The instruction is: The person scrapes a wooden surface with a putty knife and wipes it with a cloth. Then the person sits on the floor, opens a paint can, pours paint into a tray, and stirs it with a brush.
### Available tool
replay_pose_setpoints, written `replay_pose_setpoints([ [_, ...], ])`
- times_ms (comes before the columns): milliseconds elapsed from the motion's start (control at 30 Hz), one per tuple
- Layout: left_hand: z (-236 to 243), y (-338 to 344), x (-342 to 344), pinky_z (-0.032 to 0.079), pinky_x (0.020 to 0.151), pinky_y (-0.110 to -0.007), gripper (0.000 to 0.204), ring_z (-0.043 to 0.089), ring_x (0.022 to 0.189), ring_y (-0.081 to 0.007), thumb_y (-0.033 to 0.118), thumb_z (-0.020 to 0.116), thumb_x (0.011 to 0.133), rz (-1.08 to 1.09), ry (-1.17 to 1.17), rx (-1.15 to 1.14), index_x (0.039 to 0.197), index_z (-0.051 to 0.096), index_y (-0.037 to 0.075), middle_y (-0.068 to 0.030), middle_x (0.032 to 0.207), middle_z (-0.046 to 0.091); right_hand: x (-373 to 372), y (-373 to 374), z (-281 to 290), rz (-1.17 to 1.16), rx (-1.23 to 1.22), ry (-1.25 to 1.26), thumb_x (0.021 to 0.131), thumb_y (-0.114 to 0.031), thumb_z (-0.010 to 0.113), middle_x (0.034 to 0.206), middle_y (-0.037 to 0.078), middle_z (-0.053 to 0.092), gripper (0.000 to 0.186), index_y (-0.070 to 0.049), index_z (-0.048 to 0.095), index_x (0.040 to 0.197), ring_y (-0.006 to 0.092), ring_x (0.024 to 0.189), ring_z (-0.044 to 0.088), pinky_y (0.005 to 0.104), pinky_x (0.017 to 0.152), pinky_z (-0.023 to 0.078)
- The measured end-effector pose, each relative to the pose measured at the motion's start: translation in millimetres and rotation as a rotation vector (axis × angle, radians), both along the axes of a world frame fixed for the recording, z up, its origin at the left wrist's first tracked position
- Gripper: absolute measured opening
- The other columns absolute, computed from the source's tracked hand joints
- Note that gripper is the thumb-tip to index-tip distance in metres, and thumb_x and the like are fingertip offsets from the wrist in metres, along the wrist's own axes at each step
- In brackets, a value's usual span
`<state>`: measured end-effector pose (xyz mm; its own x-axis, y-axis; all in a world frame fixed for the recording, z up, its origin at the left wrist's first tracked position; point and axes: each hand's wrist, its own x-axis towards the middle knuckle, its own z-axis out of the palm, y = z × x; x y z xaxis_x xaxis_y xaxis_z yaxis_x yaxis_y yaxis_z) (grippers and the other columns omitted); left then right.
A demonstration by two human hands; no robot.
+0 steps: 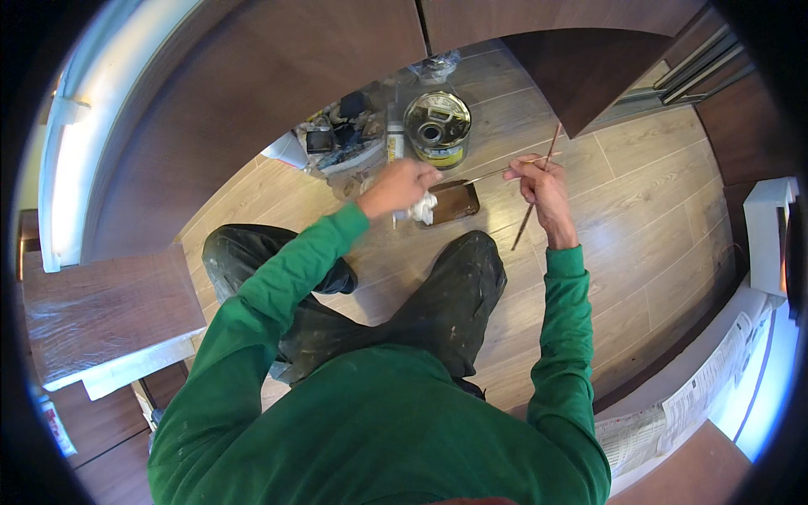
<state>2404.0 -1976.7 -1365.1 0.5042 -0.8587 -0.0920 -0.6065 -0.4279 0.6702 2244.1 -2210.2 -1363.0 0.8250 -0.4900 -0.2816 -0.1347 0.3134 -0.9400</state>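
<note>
My left hand (pixel 404 185) is closed around a crumpled white cloth (pixel 425 207), which hangs over a shallow brown tray (pixel 459 199) on the floor. My right hand (pixel 541 187) grips a long, thin dark stick (pixel 520 232), held at a slant, and a thin brush-like tool (pixel 486 175) that crosses it and points left over the tray. An open-spouted metal can (pixel 438 122) stands behind the tray. Beside it are a white tube or bottle (pixel 395 145) and a cluttered pile of dark small items (pixel 332 130) on plastic.
Curved brown panels (pixel 219 109) arch above the floor, with a dark corner (pixel 572 84) jutting toward my right hand. A plastic-wrapped board (pixel 109 311) is at left. A white frame (pixel 766 236) and paper-covered edge (pixel 656 429) line the right. My bent legs (pixel 454 295) rest beneath my arms.
</note>
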Motion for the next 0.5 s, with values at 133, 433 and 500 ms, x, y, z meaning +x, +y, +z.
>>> replay_pose_setpoints([
  [133, -52.4, -31.2, 57.6, 0.053, 0.076, -0.032, 0.023, 0.068, 0.081, -0.0198, 0.018, 0.065, 0.09, 0.112, 0.214, 0.089, 0.106, 0.073, 0.004, -0.013, 0.098, 0.073, -16.0, -21.0, -7.0, -0.122, -0.062, 0.021, 0.086, -0.007, 0.053, 0.078, 0.012, 0.07, 0.021, 0.005, 0.067, 0.097, 0.0055, 0.046, 0.04, 0.0211, 0.042, 0.028],
  [433, -182.6, -120.7, 142.8, 0.057, 0.088, -0.04, 0.027, 0.067, 0.1, -0.0262, 0.016, 0.047, 0.099, 0.281, 0.772, -0.452, 0.116, 0.063, 0.002, -0.0111, 0.113, 0.067, -52.0, -36.1, -38.7, -0.306, -0.078, 0.129, 0.085, -0.004, 0.055, 0.081, 0.012, 0.071, 0.018, 0.002, 0.069, 0.096, 0.0038, 0.043, 0.037, 0.0208, 0.04, 0.026],
  [500, -186.7, -126.1, 144.6, 0.056, 0.09, -0.042, 0.029, 0.067, 0.102, -0.0282, 0.019, 0.053, 0.097, 0.254, 0.166, -0.226, 0.118, 0.063, 0.002, -0.0117, 0.115, 0.067, -61.5, -36.4, -46.1, -0.318, -0.089, 0.152, 0.085, -0.004, 0.055, 0.081, 0.012, 0.071, 0.019, 0.002, 0.069, 0.096, 0.0035, 0.044, 0.037, 0.0206, 0.04, 0.026],
])
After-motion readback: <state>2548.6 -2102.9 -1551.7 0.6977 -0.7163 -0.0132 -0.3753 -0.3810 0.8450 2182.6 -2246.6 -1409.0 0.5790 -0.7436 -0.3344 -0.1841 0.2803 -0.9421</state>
